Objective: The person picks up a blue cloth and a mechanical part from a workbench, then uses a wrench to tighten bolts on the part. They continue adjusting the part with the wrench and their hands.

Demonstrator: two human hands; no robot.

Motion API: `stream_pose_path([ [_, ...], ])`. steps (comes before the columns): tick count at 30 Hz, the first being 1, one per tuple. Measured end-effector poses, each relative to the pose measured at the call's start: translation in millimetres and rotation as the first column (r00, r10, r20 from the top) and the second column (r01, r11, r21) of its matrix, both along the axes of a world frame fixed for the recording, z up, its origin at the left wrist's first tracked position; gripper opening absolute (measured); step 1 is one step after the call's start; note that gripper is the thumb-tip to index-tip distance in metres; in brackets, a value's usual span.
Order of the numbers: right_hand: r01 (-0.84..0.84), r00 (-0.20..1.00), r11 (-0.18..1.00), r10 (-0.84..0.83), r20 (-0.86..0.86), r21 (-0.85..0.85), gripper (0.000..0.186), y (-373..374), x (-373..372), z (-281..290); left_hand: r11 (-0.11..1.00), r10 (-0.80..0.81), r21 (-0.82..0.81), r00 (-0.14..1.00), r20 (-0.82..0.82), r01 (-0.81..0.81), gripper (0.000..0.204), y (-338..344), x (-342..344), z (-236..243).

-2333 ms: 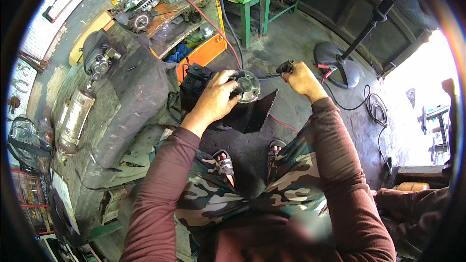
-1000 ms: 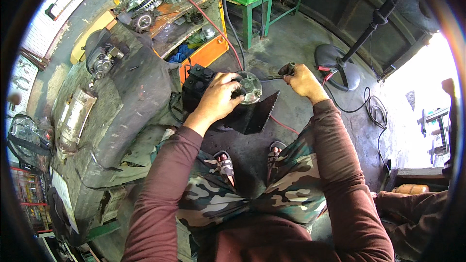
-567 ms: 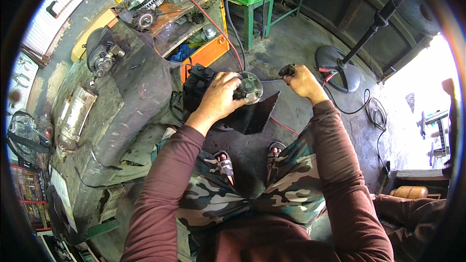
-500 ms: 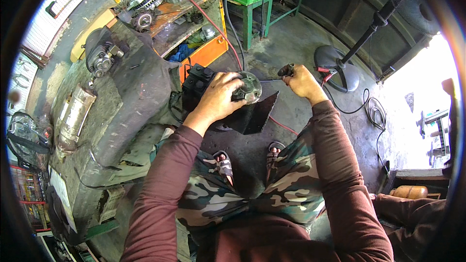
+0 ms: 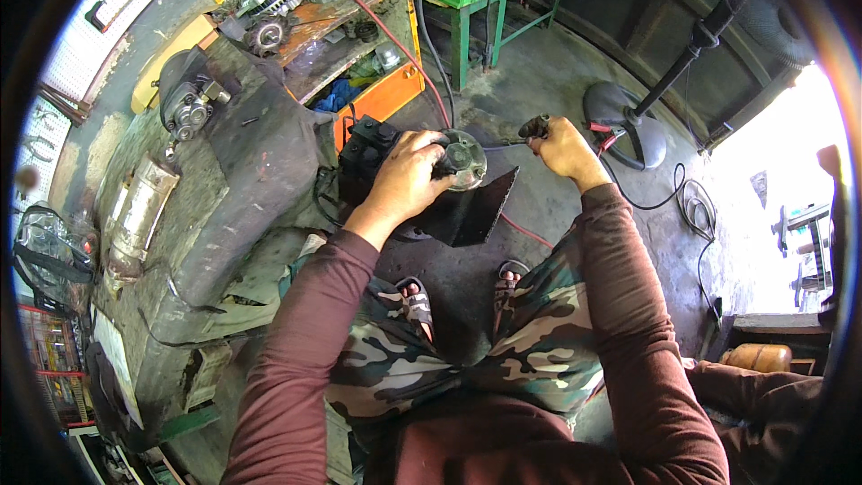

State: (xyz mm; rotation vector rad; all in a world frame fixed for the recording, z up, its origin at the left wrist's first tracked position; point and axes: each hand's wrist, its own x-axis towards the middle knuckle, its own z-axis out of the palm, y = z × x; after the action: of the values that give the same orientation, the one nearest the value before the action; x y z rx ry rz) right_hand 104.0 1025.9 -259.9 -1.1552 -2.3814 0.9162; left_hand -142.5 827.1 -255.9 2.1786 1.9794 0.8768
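Bracing round metal part (image 5: 465,160) beside upper edge of black plate (image 5: 485,211): left hand (image 5: 409,175) clamps its left rim, right hand (image 5: 568,153) grips dark tool (image 5: 536,127); steady left hold seems key.

Left grip (image 5: 409,177) curled, right grip (image 5: 566,152) apparently clenched

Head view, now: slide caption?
Left hand gripping a round metal part, right hand holding a dark tool.

Round metal part (image 5: 466,161) partly behind left fingers (image 5: 420,140)
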Motion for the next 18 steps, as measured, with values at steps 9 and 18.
stream_pose_path([
  [9,-0.006,1.0,1.0,0.006,0.014,0.018,0.024,3.2,0.6,-4.2,0.999,-0.035,0.034,0.999,-0.032,0.036,0.038,-1.5,-0.4,1.3],
  [18,-0.024,0.999,1.0,0.024,0.027,0.005,0.02,-6.0,4.6,-0.2,0.995,-0.072,0.063,0.995,-0.063,0.076,0.036,-8.3,1.8,0.8],
])
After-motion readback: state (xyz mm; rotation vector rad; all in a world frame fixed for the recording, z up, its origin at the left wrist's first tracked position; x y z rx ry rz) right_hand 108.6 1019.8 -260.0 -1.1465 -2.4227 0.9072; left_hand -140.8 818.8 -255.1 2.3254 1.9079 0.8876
